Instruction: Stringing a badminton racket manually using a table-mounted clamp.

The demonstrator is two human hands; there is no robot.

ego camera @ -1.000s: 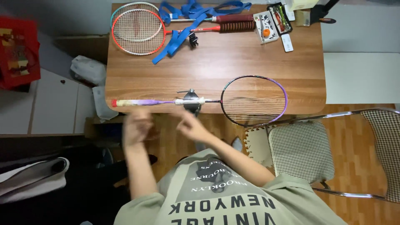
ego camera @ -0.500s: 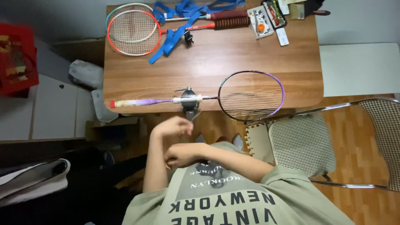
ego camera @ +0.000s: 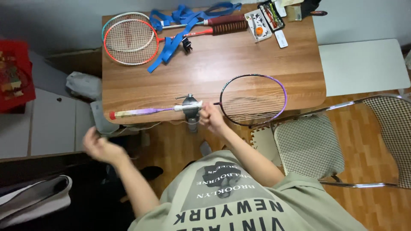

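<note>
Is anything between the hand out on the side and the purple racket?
Nothing visible. The left hand hangs below the table edge, apart from the racket handle's end above it. The right hand is already at the shaft by the clamp.

A broad bare stretch of the wooden table [ego camera: 214, 64] lay open between the two rackets [ego camera: 128, 40] with the blue straps [ego camera: 171, 47] at the far edge and the purple racket [ego camera: 252, 100] clamped in a small vise [ego camera: 190, 109] along the near edge, so a hand could pass there freely. The right hand [ego camera: 210, 117] sat against the shaft just beside the vise, hemmed by the racket head on one side and the clamp on the other. The left hand [ego camera: 98, 145] hung in open air below the table's near left corner, with the chair [ego camera: 312, 145] well apart on the right.
</note>
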